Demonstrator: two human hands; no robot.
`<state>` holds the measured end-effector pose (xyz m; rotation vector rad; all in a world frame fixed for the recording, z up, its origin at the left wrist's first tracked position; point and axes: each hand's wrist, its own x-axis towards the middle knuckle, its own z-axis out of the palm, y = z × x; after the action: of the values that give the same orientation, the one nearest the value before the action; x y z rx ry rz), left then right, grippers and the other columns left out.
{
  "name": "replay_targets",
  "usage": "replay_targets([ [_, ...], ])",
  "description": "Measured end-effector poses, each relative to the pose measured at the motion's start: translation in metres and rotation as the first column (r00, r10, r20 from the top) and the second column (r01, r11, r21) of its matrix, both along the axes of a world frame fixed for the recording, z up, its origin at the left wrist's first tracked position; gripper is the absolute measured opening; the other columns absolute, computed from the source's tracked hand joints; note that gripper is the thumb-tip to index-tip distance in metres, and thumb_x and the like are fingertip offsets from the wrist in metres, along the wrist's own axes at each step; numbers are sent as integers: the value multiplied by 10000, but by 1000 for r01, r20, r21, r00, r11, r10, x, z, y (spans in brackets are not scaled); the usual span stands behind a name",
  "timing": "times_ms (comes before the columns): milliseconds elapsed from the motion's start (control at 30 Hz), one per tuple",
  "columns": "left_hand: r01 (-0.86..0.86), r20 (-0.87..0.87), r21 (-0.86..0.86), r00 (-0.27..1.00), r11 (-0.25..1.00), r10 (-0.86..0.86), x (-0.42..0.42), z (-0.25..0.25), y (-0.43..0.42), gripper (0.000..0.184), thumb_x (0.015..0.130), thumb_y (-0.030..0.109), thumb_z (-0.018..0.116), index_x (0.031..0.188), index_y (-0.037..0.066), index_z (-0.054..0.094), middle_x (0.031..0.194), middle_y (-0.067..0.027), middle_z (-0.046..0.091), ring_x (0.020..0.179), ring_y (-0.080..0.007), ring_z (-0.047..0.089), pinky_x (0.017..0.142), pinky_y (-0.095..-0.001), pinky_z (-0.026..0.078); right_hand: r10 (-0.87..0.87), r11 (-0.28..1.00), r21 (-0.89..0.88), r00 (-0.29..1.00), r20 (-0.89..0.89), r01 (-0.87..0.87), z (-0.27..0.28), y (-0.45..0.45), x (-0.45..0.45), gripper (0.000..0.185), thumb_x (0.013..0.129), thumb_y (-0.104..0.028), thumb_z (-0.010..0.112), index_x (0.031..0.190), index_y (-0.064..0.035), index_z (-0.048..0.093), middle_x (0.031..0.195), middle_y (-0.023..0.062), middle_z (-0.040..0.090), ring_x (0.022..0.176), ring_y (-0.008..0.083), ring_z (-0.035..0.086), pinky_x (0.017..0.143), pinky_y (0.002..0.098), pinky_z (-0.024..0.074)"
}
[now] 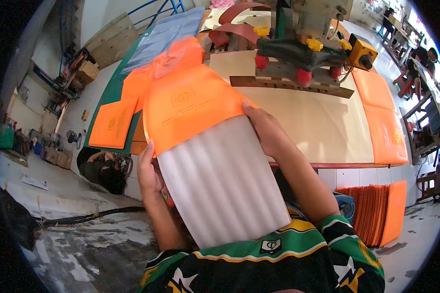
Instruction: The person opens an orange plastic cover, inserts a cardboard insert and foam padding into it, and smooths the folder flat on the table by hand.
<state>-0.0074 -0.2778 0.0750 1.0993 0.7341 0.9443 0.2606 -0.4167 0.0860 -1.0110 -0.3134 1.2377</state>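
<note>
An orange plastic cover [181, 110] with a dark printed emblem and small lettering is held tilted in front of me. A whitish, rippled sheet [225, 180] extends from its lower edge down to my chest; whether it lies inside the cover or under it I cannot tell. My left hand [150, 171] is closed on the cover's lower left corner, thumb on top, other fingers partly hidden. My right hand [265, 128] grips the right edge near where cover and sheet meet. Beyond the cover lies crumpled clear and orange plastic [173, 58].
A press head [303, 53] with red and yellow knobs and a control box [362, 53] stands over a cream work surface [318, 122]. Folded orange covers [112, 124] lie left, others [384, 117] right. Stacked orange covers [371, 215] stand lower right. A person [102, 171] is low at left.
</note>
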Motion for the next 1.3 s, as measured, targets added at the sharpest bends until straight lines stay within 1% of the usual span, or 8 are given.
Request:
replay_targets([
  [133, 17, 13, -18, 1000, 1000, -16, -14, -10, 2, 428, 1064, 266, 494, 1312, -68, 594, 1249, -161, 687, 1068, -234, 701, 937, -371, 560, 8, 995, -99, 994, 108, 3, -9, 1, 4, 491, 1036, -393, 584, 1245, 50, 609, 1072, 108, 688, 905, 161, 650, 782, 316, 544],
  [200, 34, 13, -11, 999, 999, -33, -17, -15, 1, 427, 1063, 272, 499, 1309, -62, 601, 1250, -149, 688, 1066, -228, 699, 936, -366, 556, -13, 997, -70, 981, 195, 28, -17, 5, 5, 435, 1038, -388, 566, 957, 26, 672, 776, 46, 644, 617, 133, 567, 579, 305, 468],
  [333, 45, 48, -33, 998, 998, -44, -20, -18, 1, 428, 1061, 274, 505, 1303, -64, 606, 1246, -147, 688, 1076, -225, 693, 935, -365, 553, 28, 999, -47, 989, 143, -22, -9, -4, -2, 425, 1026, -385, 597, 1055, 36, 646, 926, 76, 684, 781, 142, 636, 710, 308, 534],
  [433, 54, 44, -26, 998, 998, -53, -18, -16, 9, 429, 1061, 278, 516, 1297, -67, 608, 1240, -148, 687, 1082, -220, 687, 924, -364, 555, -48, 998, -38, 994, 94, 51, -13, -9, -10, 424, 1019, -393, 607, 1026, 30, 638, 883, 56, 658, 742, 129, 601, 665, 301, 508],
  [700, -30, 39, -29, 999, 999, 31, 2, -16, 31, 445, 1063, 308, 535, 1304, -59, 603, 1244, -150, 680, 1077, -210, 684, 901, -356, 558, -93, 968, -195, 945, 314, 160, -10, -21, -24, 417, 998, -408, 627, 925, 2, 625, 789, 20, 596, 667, 106, 527, 611, 278, 435],
  [933, -75, -34, -12, 997, 997, 75, -6, -8, 0, 460, 1073, 323, 510, 1306, -64, 595, 1230, -150, 680, 1053, -201, 688, 879, -332, 558, -94, 986, -111, 967, 239, 123, -14, -22, -14, 427, 1003, -415, 619, 878, -6, 634, 741, 20, 592, 603, 102, 515, 542, 278, 416],
  [1000, -50, 6, -72, 999, 996, 50, -12, -13, 1, 460, 1082, 326, 491, 1300, -65, 596, 1204, -147, 689, 1034, -197, 689, 874, -322, 556, -75, 988, -110, 960, 271, 109, -12, -23, -17, 508, 1034, -416, 572, 693, -43, 610, 593, -10, 520, 491, 106, 435, 480, 301, 339],
  [1300, 23, -94, 36, 995, 999, -20, -3, -12, 5, 453, 1076, 348, 531, 1232, -62, 642, 1149, -125, 715, 967, -171, 704, 841, -313, 567, -88, 971, -184, 948, 306, 150, -33, -34, -14, 453, 1014, -426, 618, 798, -28, 641, 684, 3, 588, 557, 85, 496, 518, 264, 399],
])
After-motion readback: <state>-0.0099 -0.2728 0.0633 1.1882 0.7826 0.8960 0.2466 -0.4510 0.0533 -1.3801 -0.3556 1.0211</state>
